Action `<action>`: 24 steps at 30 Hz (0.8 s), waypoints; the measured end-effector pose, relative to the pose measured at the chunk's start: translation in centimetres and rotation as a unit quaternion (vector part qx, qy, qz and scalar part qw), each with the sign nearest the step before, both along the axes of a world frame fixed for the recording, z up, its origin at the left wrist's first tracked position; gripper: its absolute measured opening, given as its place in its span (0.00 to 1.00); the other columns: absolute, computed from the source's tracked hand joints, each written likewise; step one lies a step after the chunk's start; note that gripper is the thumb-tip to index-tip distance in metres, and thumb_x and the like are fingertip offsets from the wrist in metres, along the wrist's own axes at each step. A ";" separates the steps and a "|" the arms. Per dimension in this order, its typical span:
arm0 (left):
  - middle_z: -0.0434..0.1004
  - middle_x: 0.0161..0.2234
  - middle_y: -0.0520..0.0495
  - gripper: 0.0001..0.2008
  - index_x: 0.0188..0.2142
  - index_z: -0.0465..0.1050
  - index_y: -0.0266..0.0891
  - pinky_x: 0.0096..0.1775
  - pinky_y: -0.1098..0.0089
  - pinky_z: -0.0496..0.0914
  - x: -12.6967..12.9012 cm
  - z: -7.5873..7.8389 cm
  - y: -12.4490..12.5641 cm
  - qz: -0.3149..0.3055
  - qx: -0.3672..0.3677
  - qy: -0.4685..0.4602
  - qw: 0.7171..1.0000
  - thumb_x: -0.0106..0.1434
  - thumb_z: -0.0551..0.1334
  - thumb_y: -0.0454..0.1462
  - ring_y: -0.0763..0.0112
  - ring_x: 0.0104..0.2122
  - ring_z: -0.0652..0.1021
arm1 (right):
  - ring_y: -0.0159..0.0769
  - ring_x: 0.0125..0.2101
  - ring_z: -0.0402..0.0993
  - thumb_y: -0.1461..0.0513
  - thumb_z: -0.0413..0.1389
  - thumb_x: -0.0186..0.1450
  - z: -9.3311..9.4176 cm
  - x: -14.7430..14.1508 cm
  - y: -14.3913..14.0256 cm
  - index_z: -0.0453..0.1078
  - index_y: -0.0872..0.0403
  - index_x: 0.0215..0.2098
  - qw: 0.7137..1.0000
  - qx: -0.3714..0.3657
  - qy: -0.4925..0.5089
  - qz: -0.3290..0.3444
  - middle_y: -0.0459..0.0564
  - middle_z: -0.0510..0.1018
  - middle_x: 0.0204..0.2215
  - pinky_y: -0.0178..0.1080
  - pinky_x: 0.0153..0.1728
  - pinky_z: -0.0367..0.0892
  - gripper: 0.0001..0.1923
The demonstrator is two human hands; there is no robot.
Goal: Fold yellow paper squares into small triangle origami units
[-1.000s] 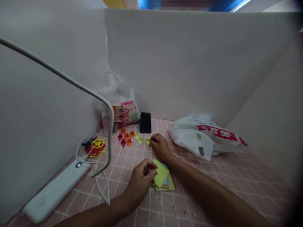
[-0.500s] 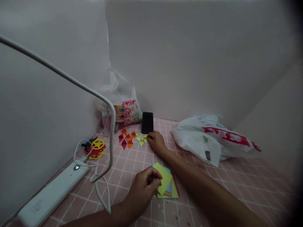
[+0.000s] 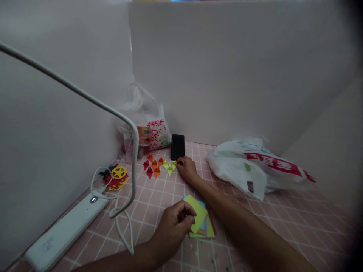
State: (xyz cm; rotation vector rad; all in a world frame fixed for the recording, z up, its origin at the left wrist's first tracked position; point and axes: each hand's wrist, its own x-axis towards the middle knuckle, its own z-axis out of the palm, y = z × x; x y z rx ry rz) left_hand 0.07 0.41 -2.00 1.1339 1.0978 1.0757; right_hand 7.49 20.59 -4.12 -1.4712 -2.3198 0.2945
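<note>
Row of folded paper pieces [image 3: 159,166] already sits at 12 o'clock on the pink worktop [image 3: 283,223]; right hand [image 3: 187,169] fingertips rest on the newest yellow-green one; left hand [image 3: 174,228] pinches a fresh yellow sheet [image 3: 198,215] off the paper stack [image 3: 208,230], plenty left to fold.

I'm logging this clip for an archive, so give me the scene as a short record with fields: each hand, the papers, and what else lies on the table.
left hand: pinches the top yellow-green sheet of the paper stack
right hand: reaches far, fingers at the last folded yellow piece
folded pieces: a row running red, orange, yellow
phone: black, flat, behind the row
bags: a white bag at right, a clear bag in the corner
left side: power strip, lamp arm, paper cutouts
</note>
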 end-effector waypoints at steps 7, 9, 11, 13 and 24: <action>0.68 0.27 0.51 0.03 0.32 0.70 0.36 0.31 0.72 0.63 -0.2 0.0 0.0 -0.009 0.021 -0.001 1.000 0.56 0.59 0.33 0.73 0.28 0.69 | 0.41 0.41 0.72 0.68 0.54 0.66 1.5 3.4 -3.0 0.74 0.59 0.38 0.998 0.034 0.060 0.007 0.54 0.77 0.36 0.43 0.44 0.67 0.07; 0.69 0.28 0.51 0.04 0.33 0.69 0.37 0.32 0.72 0.65 -0.3 0.2 0.1 0.005 0.025 0.006 1.000 0.57 0.60 0.34 0.72 0.29 0.70 | 0.39 0.38 0.71 0.69 0.54 0.64 2.3 5.3 -4.8 0.74 0.58 0.35 0.996 0.036 0.080 0.015 0.53 0.76 0.34 0.40 0.41 0.65 0.07; 0.71 0.32 0.49 0.06 0.36 0.69 0.37 0.35 0.70 0.67 -0.5 0.4 0.3 0.027 0.033 0.030 0.999 0.58 0.60 0.35 0.69 0.32 0.72 | 0.39 0.37 0.71 0.69 0.54 0.63 3.0 7.3 -6.9 0.73 0.57 0.32 0.994 0.032 0.098 0.025 0.53 0.75 0.33 0.39 0.39 0.64 0.07; 0.72 0.34 0.47 0.07 0.38 0.69 0.37 0.38 0.67 0.69 -0.7 0.5 0.6 0.044 0.057 0.072 0.995 0.60 0.59 0.36 0.67 0.35 0.73 | 0.39 0.36 0.71 0.69 0.54 0.63 3.4 9.2 -9.3 0.73 0.57 0.32 0.993 0.024 0.110 0.037 0.52 0.75 0.32 0.39 0.39 0.64 0.06; 0.69 0.57 0.37 0.31 0.57 0.64 0.38 0.59 0.53 0.60 -1.8 -0.4 1.4 -0.060 0.183 0.382 0.904 0.53 0.67 0.34 0.53 0.57 0.68 | 0.47 0.49 0.69 0.59 0.68 0.55 0.8 11.7 -17.0 0.69 0.59 0.53 0.979 -0.032 0.169 0.112 0.59 0.72 0.49 0.47 0.51 0.65 0.29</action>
